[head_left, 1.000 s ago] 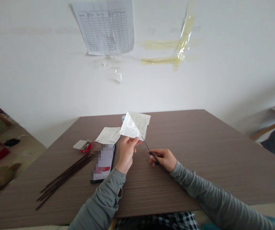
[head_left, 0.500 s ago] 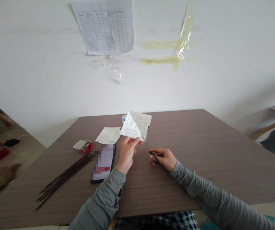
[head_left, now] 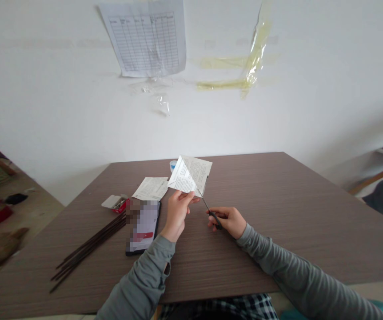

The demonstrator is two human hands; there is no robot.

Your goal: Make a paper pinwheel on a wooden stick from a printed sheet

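Note:
My left hand (head_left: 177,211) pinches the lower edge of a printed sheet of paper (head_left: 196,171), held up above the table. A diagonal line crosses the sheet, with a brighter part on its left. My right hand (head_left: 229,220) is closed around the dark handles of a pair of scissors (head_left: 215,219). Their blades point up and left and meet the sheet's lower edge, close to my left fingertips. Whether the blades are apart is too small to tell.
On the brown table (head_left: 278,200), left of my hands, lie a phone (head_left: 146,226), several dark thin sticks (head_left: 88,246), a small red-and-white box (head_left: 120,204) and another printed paper (head_left: 150,188). A blue-and-white roll (head_left: 173,166) sits behind the held sheet. A white wall (head_left: 238,124) rises behind.
The held sheet has shifted very slightly to the right. Both hands and the scissors stay almost where they were.

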